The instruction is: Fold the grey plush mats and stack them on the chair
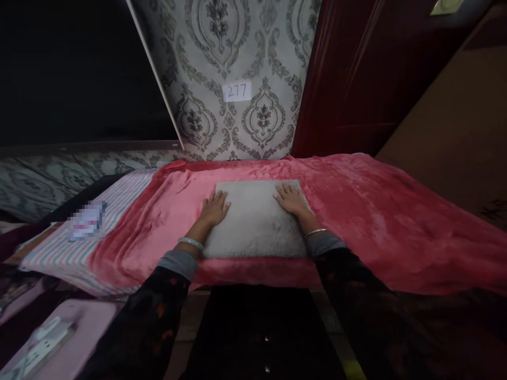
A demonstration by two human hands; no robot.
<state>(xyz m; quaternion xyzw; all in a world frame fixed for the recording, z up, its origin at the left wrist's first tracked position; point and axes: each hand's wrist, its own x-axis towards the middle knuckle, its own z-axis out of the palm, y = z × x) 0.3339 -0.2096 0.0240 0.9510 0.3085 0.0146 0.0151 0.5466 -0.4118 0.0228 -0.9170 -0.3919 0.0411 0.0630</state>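
A grey, soft-looking rectangular cloth or mat (253, 221) lies flat on a red plush blanket (356, 211). My left hand (215, 208) rests palm down on its left edge, fingers spread. Near the far right corner, my right hand (291, 199) also lies flat on it with the fingers apart. Neither hand grips anything. The mat's surface looks smooth in the middle and darker, with a rougher nap, toward its near right part. Bracelets circle both wrists.
A striped cloth (130, 192) shows under the blanket at left, with a blurred packet (87, 220) on it. A power strip (45, 348) sits on a pink surface (85, 327) at lower left. Behind stand a dark screen (79, 74), patterned wall (237, 126) and dark red door (348, 79).
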